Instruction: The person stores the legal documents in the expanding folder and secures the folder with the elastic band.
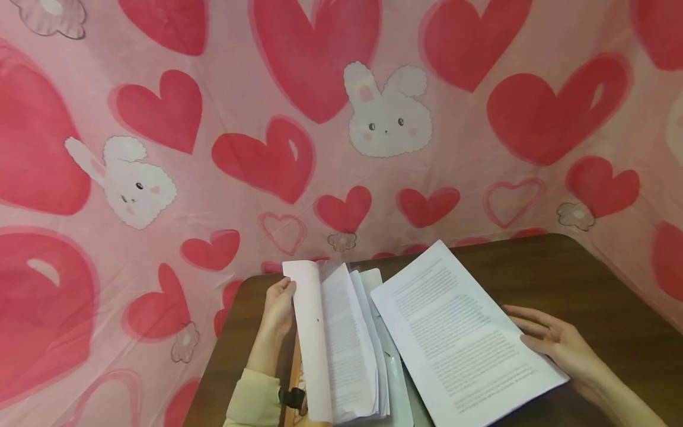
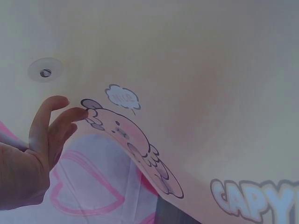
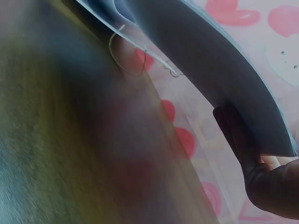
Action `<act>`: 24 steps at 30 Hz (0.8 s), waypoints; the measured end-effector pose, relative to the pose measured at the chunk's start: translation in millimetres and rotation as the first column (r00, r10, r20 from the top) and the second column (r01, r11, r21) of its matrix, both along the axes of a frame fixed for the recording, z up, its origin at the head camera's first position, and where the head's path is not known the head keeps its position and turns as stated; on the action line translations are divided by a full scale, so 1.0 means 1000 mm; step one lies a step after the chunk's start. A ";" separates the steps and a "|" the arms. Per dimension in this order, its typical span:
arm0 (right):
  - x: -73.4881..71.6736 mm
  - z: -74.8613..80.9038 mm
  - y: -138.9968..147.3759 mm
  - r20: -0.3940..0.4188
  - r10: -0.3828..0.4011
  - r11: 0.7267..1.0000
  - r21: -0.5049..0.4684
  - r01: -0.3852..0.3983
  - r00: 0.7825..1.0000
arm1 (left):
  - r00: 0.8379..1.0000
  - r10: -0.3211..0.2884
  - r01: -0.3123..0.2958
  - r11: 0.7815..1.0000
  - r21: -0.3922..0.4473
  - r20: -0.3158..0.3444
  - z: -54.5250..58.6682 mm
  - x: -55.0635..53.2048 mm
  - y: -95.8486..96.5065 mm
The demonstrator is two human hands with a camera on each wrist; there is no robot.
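Note:
My left hand (image 1: 279,303) pinches the outer edge of a folder's cover (image 1: 310,356) and holds it raised. In the left wrist view the cover's outside (image 2: 187,93) shows a cartoon animal, lettering and a round snap button (image 2: 45,73). Inside the folder stand several printed sheets (image 1: 349,356), fanned at their right edges. To the right, my right hand (image 1: 567,347) grips a stack of printed paper (image 1: 464,338) by its right edge, thumb on top and fingers beneath. The stack is tilted, its left side over the folder's right part; its dark underside (image 3: 210,65) shows in the right wrist view.
The brown wooden table (image 1: 533,267) extends behind and to the right of the papers. A pink curtain (image 1: 453,148) with hearts and rabbits hangs along its back and sides. A wire ring (image 3: 126,60) shows by the folder in the right wrist view.

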State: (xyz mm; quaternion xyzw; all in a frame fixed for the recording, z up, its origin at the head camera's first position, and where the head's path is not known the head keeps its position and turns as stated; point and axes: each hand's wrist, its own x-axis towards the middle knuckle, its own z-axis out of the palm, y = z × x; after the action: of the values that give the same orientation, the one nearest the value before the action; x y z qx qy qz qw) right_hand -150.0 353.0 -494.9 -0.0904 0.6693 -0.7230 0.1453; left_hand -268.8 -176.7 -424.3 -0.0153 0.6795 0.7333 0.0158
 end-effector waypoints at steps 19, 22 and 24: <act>0.008 -0.014 -0.089 -0.139 -0.471 0.878 0.019 0.478 0.871 | 1.000 -0.017 0.017 0.999 0.032 -0.009 -0.002 -0.001 0.000; 0.012 -0.016 -0.096 -0.156 -0.509 0.851 0.054 0.522 0.846 | 1.000 -0.013 0.013 0.999 0.040 -0.018 -0.003 -0.002 -0.001; 0.014 -0.016 -0.094 -0.159 -0.530 0.839 0.043 0.542 0.833 | 1.000 -0.009 0.009 0.999 0.043 -0.018 -0.003 -0.002 -0.001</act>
State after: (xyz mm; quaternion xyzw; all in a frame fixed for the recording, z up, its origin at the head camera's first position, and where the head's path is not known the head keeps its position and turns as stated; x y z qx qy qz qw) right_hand -136.2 259.2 -510.5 0.0565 0.7069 -0.6969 -0.1068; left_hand -270.6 -177.7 -427.3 -0.0052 0.6637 0.7478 0.0133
